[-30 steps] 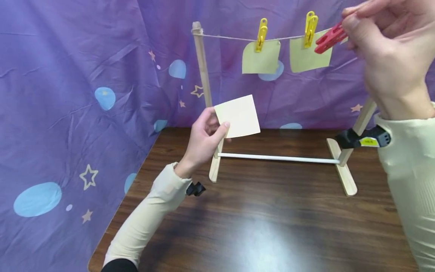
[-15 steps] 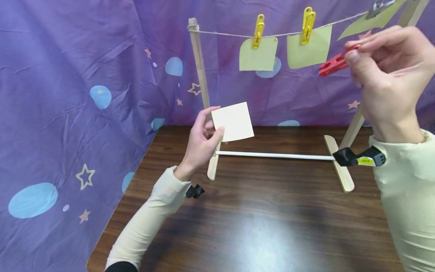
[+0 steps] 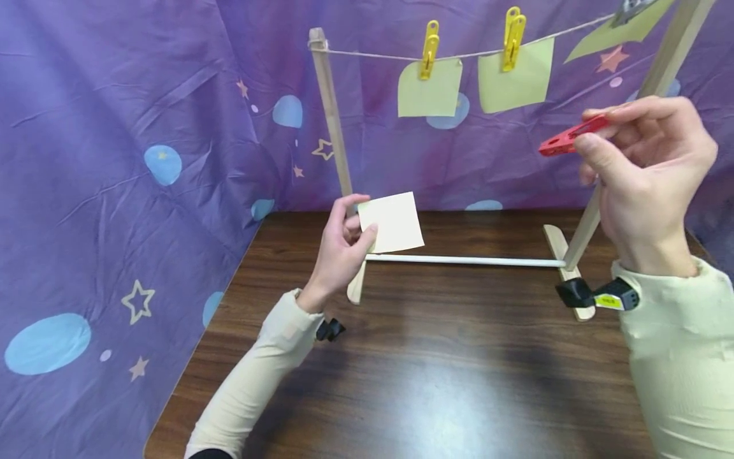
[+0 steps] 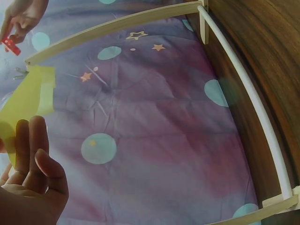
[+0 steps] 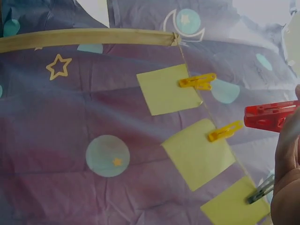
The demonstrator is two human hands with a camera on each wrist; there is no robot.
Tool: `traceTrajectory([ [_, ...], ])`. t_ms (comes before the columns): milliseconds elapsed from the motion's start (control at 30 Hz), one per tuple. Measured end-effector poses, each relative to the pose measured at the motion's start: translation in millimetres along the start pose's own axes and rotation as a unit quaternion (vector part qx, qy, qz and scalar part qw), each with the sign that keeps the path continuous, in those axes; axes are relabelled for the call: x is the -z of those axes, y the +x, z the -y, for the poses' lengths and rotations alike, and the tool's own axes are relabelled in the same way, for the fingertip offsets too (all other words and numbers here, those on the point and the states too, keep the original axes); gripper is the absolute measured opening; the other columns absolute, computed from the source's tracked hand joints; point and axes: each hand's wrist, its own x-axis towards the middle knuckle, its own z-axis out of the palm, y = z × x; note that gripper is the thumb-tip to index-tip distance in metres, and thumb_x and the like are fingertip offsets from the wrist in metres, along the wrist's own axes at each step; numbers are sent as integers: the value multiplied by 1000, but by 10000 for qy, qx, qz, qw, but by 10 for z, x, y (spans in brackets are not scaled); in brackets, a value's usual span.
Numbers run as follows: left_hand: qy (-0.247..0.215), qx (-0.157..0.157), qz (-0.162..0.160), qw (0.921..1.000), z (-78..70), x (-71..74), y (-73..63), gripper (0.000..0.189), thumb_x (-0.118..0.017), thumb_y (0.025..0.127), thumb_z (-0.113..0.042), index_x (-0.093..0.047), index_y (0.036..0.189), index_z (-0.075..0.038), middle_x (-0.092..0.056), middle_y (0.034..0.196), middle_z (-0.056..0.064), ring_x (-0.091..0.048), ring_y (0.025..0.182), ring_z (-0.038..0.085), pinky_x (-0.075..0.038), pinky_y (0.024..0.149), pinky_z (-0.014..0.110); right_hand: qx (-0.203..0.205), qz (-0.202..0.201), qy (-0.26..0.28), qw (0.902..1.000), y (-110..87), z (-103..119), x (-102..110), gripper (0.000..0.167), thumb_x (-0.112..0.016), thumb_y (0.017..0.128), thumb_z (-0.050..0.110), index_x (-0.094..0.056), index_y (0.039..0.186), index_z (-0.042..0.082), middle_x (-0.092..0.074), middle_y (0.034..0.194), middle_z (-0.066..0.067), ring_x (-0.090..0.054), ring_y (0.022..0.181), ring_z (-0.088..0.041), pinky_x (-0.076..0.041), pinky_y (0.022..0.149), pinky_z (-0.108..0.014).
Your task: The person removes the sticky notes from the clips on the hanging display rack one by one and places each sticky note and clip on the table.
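Observation:
My left hand pinches a pale yellow sticky note by its left edge, thumb in front, near the left post of a wooden frame. At the right, my right hand holds a red clothespin between thumb and fingers, its tip pointing left. Above, a string carries several notes: the left one under a yellow clothespin, the middle one under another yellow clothespin. A grey clothespin grips the third note, best seen in the right wrist view.
The frame has a left post, a right post and a white crossbar low between its feet. It stands on a dark wooden table. Behind hangs a purple cloth with stars and blue spots.
My right hand has come down from the upper right with the red clothespin. My left hand has lowered slightly with the sticky note. The head view has shifted a little.

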Motion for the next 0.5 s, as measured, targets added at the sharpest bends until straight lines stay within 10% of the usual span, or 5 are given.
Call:
traceTrajectory([
  [500,-255,373,-90,9989,269,-42,-100,39,-54,89,9,-38,124,5,-63,97,38,-66,72,5,-54,61,21,-640,50,705,9954,-241,-82,447,36,-50,65,-42,-47,98,-28,-63,86,-36,-65,62,-34,-54,51,-33],
])
